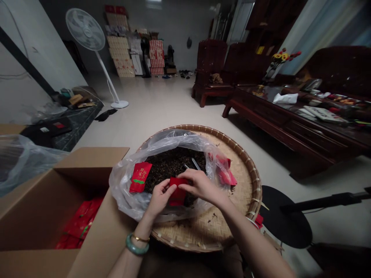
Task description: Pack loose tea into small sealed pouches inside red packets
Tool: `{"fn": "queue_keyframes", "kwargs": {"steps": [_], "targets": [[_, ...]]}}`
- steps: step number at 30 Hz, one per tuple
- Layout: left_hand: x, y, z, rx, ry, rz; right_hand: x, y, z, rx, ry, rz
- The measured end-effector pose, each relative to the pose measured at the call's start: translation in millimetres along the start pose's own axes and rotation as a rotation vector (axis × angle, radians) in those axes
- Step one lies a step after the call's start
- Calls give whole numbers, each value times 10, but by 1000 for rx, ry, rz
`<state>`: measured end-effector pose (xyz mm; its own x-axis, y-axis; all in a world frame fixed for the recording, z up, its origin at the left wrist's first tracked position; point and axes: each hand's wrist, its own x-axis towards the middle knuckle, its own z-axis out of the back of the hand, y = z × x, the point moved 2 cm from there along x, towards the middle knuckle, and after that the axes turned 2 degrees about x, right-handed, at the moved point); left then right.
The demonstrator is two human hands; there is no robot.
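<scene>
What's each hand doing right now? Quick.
Left hand: closed, holding a red packet between thumb and fingers.
Right hand: thumb and fingers closed at the same packet's upper part.

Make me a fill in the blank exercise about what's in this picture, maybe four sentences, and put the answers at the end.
1. The left hand and the right hand hold a packet coloured ____.
2. The plastic bag lies on a woven tray whose outline is ____.
3. A green bangle circles the ____ wrist.
4. The standing fan is coloured ____.

Missing words: red; round; left; white.
</scene>
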<state>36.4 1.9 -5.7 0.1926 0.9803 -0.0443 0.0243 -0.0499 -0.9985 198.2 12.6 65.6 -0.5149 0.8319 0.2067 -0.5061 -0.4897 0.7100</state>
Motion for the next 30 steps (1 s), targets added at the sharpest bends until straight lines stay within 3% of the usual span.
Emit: {"fn": "queue_keyframes", "kwargs": {"steps": [3, 6, 9, 13, 18, 26, 30], "targets": [[22, 31, -23, -178, -65, 52, -31, -196, -166, 358, -271, -176], [31, 45, -52, -237, -81, 93, -46, -362, -363, 630, -322, -333], [36, 31, -61, -157, -82, 117, -39, -464, -461, 740, -357, -436], [60, -11, -47, -69, -85, 99, -16, -527, -481, 779, -398, -479], [112, -40, -54, -5, -51, 125, 36, -527, -484, 693, -347, -437], [114, 24, -163, -279, 124, 336, 65, -515, -520, 531, -404, -364], [118, 89, -173, -312, 110, 407, 59, -560, -548, 492, -403, -364]]}}
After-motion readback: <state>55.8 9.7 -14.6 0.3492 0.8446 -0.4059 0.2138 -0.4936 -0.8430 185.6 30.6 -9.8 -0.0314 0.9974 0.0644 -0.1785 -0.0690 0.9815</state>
